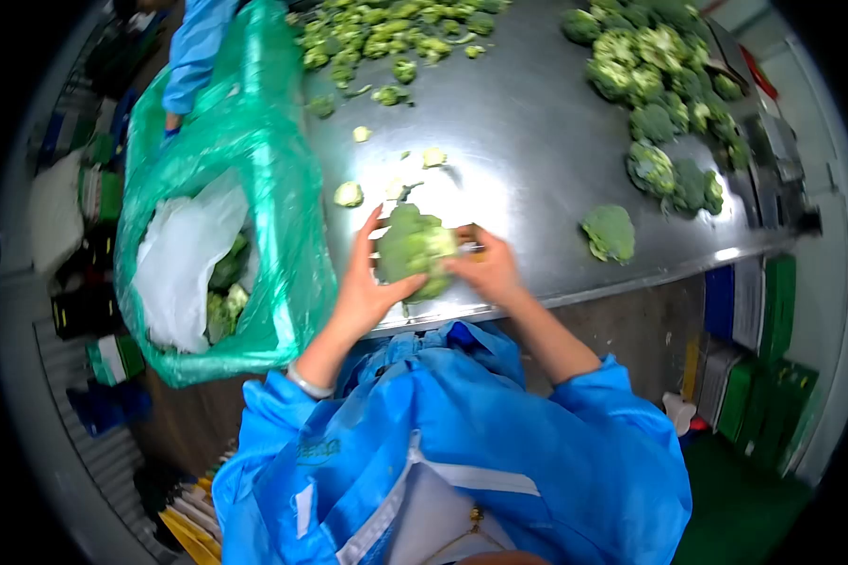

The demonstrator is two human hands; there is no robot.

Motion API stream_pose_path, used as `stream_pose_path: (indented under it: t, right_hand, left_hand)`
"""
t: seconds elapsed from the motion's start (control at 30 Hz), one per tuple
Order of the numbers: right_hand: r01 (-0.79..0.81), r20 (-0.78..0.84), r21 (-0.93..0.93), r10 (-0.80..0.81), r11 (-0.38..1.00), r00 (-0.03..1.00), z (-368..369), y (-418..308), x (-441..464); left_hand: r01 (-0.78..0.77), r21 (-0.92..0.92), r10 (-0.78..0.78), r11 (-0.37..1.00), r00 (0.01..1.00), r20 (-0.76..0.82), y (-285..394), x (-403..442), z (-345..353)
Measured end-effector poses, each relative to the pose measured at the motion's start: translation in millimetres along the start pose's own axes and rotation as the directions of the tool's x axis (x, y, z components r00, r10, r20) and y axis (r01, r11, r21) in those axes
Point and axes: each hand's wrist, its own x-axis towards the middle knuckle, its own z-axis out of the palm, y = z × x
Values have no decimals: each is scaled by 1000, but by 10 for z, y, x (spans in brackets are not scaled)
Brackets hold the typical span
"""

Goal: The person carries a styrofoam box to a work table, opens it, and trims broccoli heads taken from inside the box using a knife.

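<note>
A broccoli head (405, 247) is between my two hands, over the near edge of the metal table (528, 141). My left hand (363, 282) wraps its left side, thumb underneath. On its right side, my right hand (488, 268) has its fingers closed by the pale cut part; a small dark object shows at those fingers, too blurred to name. Just beyond my hands lie small cut pieces (349, 194). A single broccoli piece (610, 234) rests to the right, near the table edge.
Left of the table stands a green plastic bag (297, 235) with white film and broccoli inside. Many florets (386, 33) lie at the far side, and large heads (645, 66) at the right. Another person's blue sleeve (194, 56) reaches in at the upper left.
</note>
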Motion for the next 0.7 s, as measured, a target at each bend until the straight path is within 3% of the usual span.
stream_pose_path:
  t: [0.03,0.07,0.1,0.13,0.17,0.23,0.27,0.3,0.33,0.37,0.4,0.43,0.5,0.53,0.6,0.63,0.7]
  right_hand:
    - [-96,-47,61,99,993,994,-186,45,-31]
    - [-135,-132,16,136,991,982,-423,-45,-38]
    - [-184,-383,-59,148,981,912,-662,39,38]
    - [-183,-398,41,184,982,899,-1141,279,149]
    - [-132,-477,-104,67,986,876,-1581,359,221]
    - [-129,-656,-228,-54,965,752,-2173,-27,266]
    - [-98,-766,-144,-48,985,641,-2989,326,481]
    - [-49,-782,-175,-109,983,614,-3452,281,512]
    - [11,-872,-180,-165,984,462,-3660,168,581]
    - [84,-891,-56,-88,995,446,-3961,144,568]
    - [136,-888,-90,-142,987,438,-4004,34,565]
    - [213,-865,-248,-316,945,391,-3323,-416,492]
    - [166,-729,-410,-431,897,532,-3267,-313,666]
    - [156,-684,-378,-389,912,617,-2785,-426,704]
    - [84,-575,-335,-275,938,770,-1790,-500,814]
    - [15,-512,-332,-193,943,837,-1453,-329,901]
    - [232,-155,-449,-331,863,931,-505,-392,898]
  left_hand:
    - [118,-224,-107,967,992,60,22,-15,33]
    - [49,-97,-40,994,995,93,-2,-35,-19]
    - [-18,39,13,999,992,125,-28,-35,-113]
    - [-130,138,105,982,979,175,55,-8,-256]
    - [-126,128,104,984,981,165,115,-28,-444]
    - [-89,81,90,993,996,-16,91,-67,-832]
    - [-102,92,113,991,984,-135,22,-94,-1080]
    - [-66,176,111,982,960,-258,-54,-118,-1330]
    - [15,210,69,978,920,-386,-182,-154,-1591]
    - [56,101,-5,993,896,-444,-314,-192,-1858]
    - [117,169,-14,979,860,-510,-473,-226,-2095]
    - [229,284,-67,931,872,-485,-608,-256,-2333]
    - [203,701,24,683,954,-300,-770,-287,-2607]
    - [133,806,119,576,963,-243,-724,-293,-2602]
    - [2,953,285,304,954,-93,-583,-189,-2547]
    - [40,972,292,234,950,-109,-634,-176,-2628]
    - [111,989,306,94,942,-135,-795,-77,-2880]
